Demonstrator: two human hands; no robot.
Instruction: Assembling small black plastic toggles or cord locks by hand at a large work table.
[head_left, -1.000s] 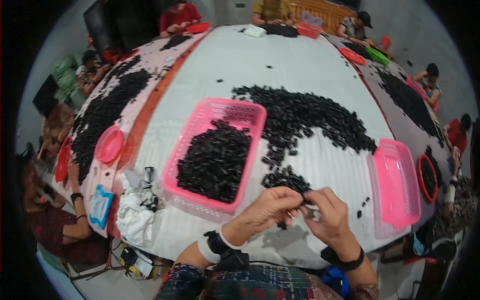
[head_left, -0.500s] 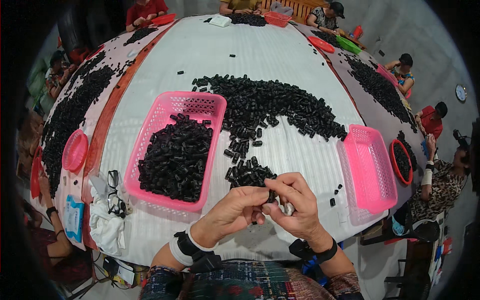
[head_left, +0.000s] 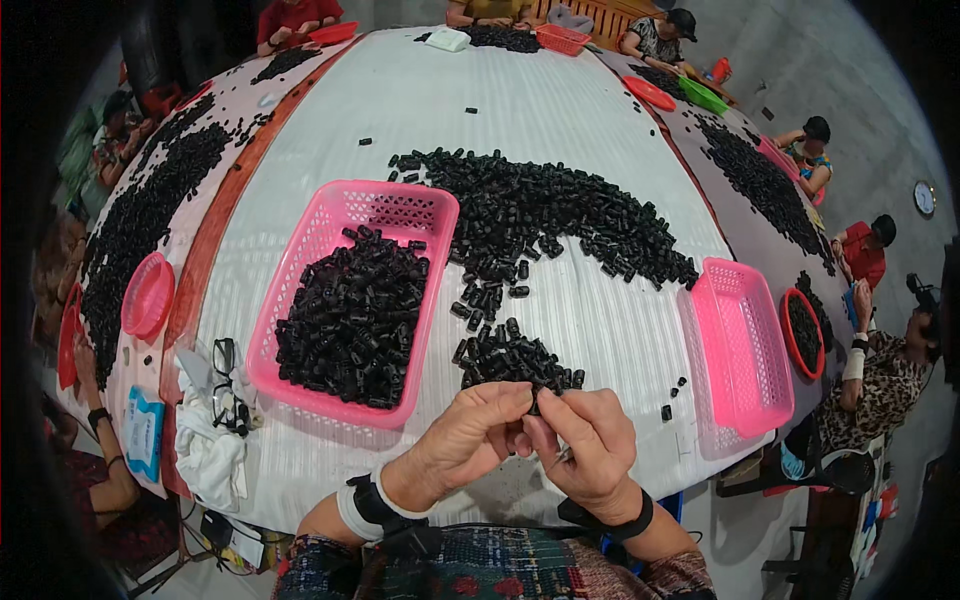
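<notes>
Fingertips of my left hand (head_left: pixel 468 432) and my right hand (head_left: pixel 588 440) meet in front of my body, pinching one small black cylindrical piece (head_left: pixel 536 401) between them. Most of that piece is hidden by the fingers. A slim, greyish tip (head_left: pixel 563 455) shows in my right palm; its kind is unclear. Just beyond the hands lies a small heap of black pieces (head_left: pixel 510 355). To the left stands a pink perforated basket (head_left: pixel 277 385), well filled with the same black pieces.
A long pile of black pieces (head_left: pixel 560 200) curves across the white table. At right stands an empty pink basket (head_left: pixel 742 350), near a few loose pieces (head_left: pixel 667 412). Glasses (head_left: pixel 228 385) rest by a white cloth (head_left: pixel 208 455) at left. Other people work around the table.
Both hands have shifted slightly down, still joined at the small black piece. The pale lump earlier visible in the right hand now shows only as a thin greyish tip.
</notes>
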